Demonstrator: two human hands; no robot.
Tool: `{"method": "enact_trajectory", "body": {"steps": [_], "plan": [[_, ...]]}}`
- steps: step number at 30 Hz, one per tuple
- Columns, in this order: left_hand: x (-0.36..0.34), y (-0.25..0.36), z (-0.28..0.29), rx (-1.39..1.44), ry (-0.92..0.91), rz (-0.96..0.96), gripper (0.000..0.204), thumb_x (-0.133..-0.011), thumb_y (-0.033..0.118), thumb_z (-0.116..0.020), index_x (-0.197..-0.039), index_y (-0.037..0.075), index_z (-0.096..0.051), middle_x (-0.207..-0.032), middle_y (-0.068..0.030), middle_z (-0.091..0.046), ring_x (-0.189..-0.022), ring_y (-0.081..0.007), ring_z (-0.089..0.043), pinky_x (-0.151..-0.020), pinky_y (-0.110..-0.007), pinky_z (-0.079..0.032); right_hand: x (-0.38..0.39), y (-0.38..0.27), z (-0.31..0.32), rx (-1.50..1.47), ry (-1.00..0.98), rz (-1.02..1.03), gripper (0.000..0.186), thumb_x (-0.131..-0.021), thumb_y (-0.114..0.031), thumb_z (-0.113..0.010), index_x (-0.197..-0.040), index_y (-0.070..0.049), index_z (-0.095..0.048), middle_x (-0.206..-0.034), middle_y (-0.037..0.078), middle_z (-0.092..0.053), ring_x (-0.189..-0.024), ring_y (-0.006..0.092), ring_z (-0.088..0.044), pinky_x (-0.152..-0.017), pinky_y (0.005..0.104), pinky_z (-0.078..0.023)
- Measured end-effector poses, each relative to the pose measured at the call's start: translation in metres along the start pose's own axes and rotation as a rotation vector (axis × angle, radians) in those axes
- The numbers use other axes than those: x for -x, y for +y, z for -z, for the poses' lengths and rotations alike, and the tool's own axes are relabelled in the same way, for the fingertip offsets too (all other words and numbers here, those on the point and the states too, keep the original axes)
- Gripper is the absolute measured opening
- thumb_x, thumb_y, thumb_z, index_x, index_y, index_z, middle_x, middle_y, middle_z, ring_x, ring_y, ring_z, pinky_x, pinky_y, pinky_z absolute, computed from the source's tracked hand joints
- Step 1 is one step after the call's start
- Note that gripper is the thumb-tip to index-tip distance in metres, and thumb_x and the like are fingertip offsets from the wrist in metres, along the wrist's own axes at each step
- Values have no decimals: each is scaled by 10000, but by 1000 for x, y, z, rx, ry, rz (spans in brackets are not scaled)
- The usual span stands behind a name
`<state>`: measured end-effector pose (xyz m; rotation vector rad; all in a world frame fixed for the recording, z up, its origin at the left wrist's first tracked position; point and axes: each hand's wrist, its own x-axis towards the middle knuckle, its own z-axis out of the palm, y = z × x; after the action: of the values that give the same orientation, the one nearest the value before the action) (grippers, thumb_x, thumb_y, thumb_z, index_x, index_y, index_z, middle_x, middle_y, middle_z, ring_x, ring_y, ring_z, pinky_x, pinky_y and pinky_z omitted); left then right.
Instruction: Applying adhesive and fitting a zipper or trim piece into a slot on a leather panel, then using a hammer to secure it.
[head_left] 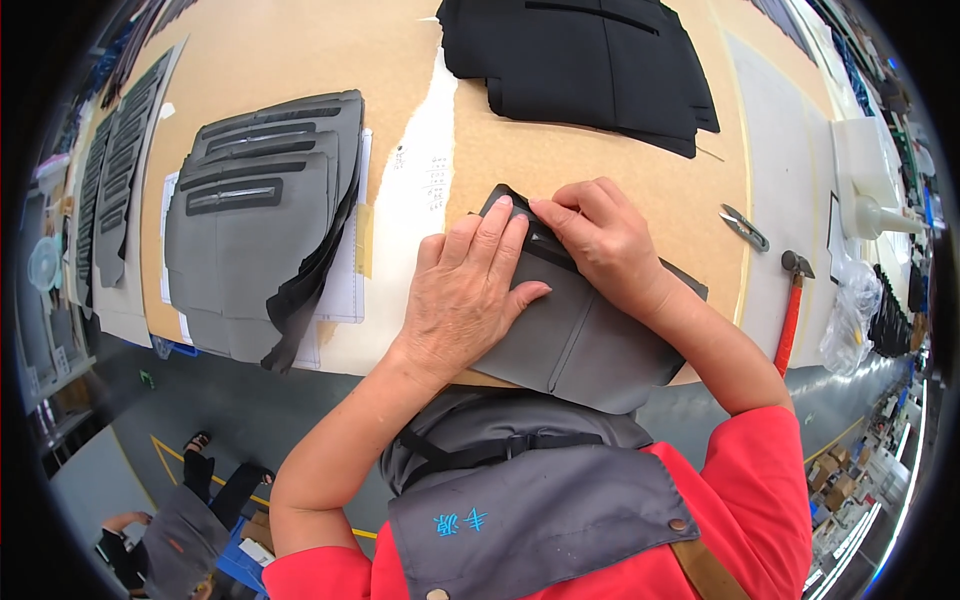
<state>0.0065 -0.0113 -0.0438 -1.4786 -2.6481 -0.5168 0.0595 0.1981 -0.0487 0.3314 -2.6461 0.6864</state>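
A dark grey fabric panel (545,335) lies at the table's near edge, with a seam down its middle and a black-edged slit near its top. My left hand (468,275) rests flat on its left part, fingers stretched toward the top edge and thumb apart. With thumb and fingers pinched together, my right hand (605,235) grips the panel's black edge strip (520,203) close to the left fingertips. Part of the slit is hidden under my hands.
Left is a stack of grey panels (255,235) with black-edged slits; black panels (590,75) lie at the far side. Thread snips (745,228), a red-handled hammer (790,310) and a clear plastic bag (852,315) lie right. Another person (185,530) is at lower left.
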Motion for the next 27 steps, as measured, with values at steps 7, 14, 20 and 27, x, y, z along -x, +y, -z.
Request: {"method": "enact_trajectory", "body": {"steps": [7,14,20,27], "plan": [[2,0,0,44,4,-2,707,-817,429,-782,-1370,53,-551,-1451,-96,-518,-1212,-253,-511,-970,-394,-391,3,-1,2,80,-67,76,413,-767,-48,-646,-1175,9,-681,-1043,110,-603,-943,267,-592,-837,362,-542],[3,-2,0,62,20,0,673,-830,410,-778,-1354,50,-559,-1450,-118,-516,-1221,-259,-514,-983,-394,-389,-5,-6,2,74,-89,77,427,-757,-30,-698,-1183,7,-684,-1048,110,-597,-945,272,-589,-858,364,-533],[4,-3,-1,76,38,-4,643,-830,402,-780,-1326,48,-573,-1436,-112,-534,-1224,-258,-519,-980,-398,-394,-9,-10,1,81,-108,78,426,-755,-39,-698,-1176,27,-679,-1034,109,-585,-920,270,-574,-862,363,-519],[2,-6,6,75,16,11,606,-848,364,-769,-1324,42,-577,-1417,-104,-562,-1222,-270,-531,-997,-401,-409,-28,-14,1,113,-218,93,404,-791,-65,-673,-1189,3,-667,-1021,122,-599,-919,279,-566,-864,370,-508]]}}
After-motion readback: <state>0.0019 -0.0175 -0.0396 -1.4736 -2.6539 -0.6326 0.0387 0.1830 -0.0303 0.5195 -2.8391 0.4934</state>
